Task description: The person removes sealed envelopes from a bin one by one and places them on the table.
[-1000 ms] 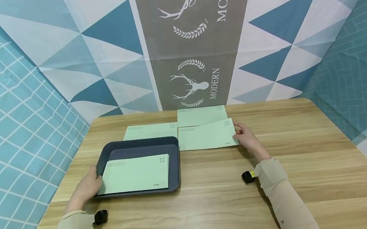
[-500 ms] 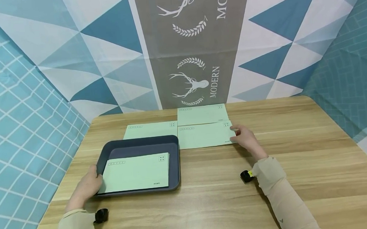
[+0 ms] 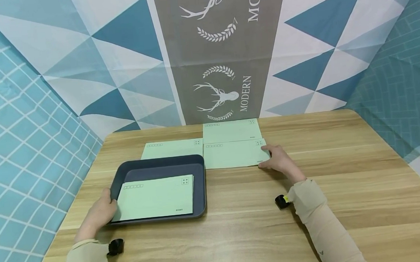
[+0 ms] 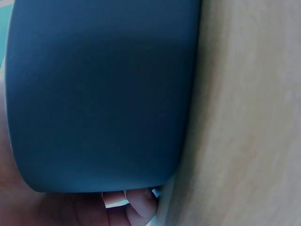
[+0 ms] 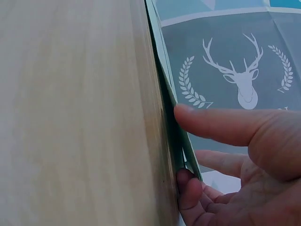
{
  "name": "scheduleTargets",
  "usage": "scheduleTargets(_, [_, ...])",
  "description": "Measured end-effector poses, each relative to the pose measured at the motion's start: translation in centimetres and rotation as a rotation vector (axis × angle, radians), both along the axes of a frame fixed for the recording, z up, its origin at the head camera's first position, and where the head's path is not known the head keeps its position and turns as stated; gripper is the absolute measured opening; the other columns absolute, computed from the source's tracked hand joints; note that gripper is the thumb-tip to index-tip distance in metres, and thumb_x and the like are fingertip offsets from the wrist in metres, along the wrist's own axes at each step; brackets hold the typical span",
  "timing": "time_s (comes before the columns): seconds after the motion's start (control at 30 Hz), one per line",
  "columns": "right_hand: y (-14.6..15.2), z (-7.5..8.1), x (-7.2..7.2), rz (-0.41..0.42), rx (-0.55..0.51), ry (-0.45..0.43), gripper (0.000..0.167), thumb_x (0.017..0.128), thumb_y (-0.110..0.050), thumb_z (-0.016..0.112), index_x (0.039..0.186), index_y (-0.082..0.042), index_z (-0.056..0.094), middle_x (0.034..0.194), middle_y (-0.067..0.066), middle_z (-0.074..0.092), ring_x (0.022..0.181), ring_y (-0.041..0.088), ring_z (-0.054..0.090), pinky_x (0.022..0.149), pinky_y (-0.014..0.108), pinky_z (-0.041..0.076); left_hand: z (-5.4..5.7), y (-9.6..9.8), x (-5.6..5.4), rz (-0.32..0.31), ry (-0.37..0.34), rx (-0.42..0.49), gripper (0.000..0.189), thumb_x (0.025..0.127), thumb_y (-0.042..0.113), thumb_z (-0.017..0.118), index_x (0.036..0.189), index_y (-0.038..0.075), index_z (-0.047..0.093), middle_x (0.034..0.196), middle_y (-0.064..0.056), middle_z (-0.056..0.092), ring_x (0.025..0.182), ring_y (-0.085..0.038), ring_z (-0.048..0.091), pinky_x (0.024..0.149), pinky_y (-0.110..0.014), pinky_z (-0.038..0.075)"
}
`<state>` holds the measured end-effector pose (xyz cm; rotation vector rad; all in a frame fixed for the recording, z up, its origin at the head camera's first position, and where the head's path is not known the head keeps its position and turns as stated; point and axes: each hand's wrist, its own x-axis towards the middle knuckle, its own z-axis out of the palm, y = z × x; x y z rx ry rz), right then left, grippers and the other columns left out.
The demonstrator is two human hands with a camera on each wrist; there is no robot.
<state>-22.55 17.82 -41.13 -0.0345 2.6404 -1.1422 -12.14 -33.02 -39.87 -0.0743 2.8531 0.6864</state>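
Note:
My left hand [image 3: 100, 210] grips the left end of a dark blue-grey tray [image 3: 203, 196]. In the left wrist view the curled fingers [image 4: 141, 203] show past the tray wall [image 4: 103, 108]. A stack of pale green envelopes [image 3: 152, 200] lies inside, towards the front. My right hand [image 3: 278, 158] holds the right end of another pale green envelope [image 3: 233, 154] lying on the table. Up close, the thumb [image 5: 211, 125] touches its edge and a curled fingertip [image 5: 188, 188] sits under its slightly raised corner.
Behind the held envelope, another envelope [image 3: 230, 130] lies against the patterned backdrop [image 3: 219, 57]. A further envelope [image 3: 172, 148] is partly covered by the tray's back rim. All stand on a wood-grain table [image 3: 239, 234]. Black wrist cameras [image 3: 282, 202] hang near both cuffs.
My right hand has lowered the envelope flat, in line below the back one, and its thumb has shifted to the near edge. My left hand and the tray have stayed put.

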Motion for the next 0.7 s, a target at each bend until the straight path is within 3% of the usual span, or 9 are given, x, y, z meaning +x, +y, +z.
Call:
scheduleTargets(0.2, [-0.10,0.10,0.04,-0.002,0.015,0.017,0.066,0.078,-0.013,0.069,0.135,-0.001,0.039,0.133,0.030,0.027,0.109,0.038,0.037,0.086,0.046,0.036,-0.03,-0.01,-0.02,0.003,-0.001,0.001,0.031,0.093,0.008,0.025,0.112,-0.016,0.026,0.113,-0.045,0.039,0.089,-0.040,0.050,0.072,-0.048,0.041])
scheduleTargets(0.47, [-0.52,0.11,0.06,-0.025,0.032,0.028,0.063,0.077,-0.013,0.070,0.132,0.001,0.042,0.131,0.033,0.021,0.113,0.043,0.035,0.092,0.050,0.034,-0.11,-0.01,0.06,-0.005,0.000,0.007,0.035,0.092,0.008,0.025,0.116,-0.018,0.024,0.119,-0.048,0.034,0.101,-0.049,0.047,0.077,-0.053,0.040])
scheduleTargets(0.7, [-0.69,-0.39,0.05,-0.028,0.073,0.053,0.061,0.078,-0.015,0.070,0.130,0.002,0.045,0.131,0.031,0.021,0.114,0.042,0.033,0.093,0.051,0.034,-0.08,-0.11,0.01,-0.004,-0.004,0.005,0.034,0.094,0.008,0.025,0.116,-0.018,0.023,0.118,-0.047,0.035,0.099,-0.048,0.048,0.076,-0.052,0.040])
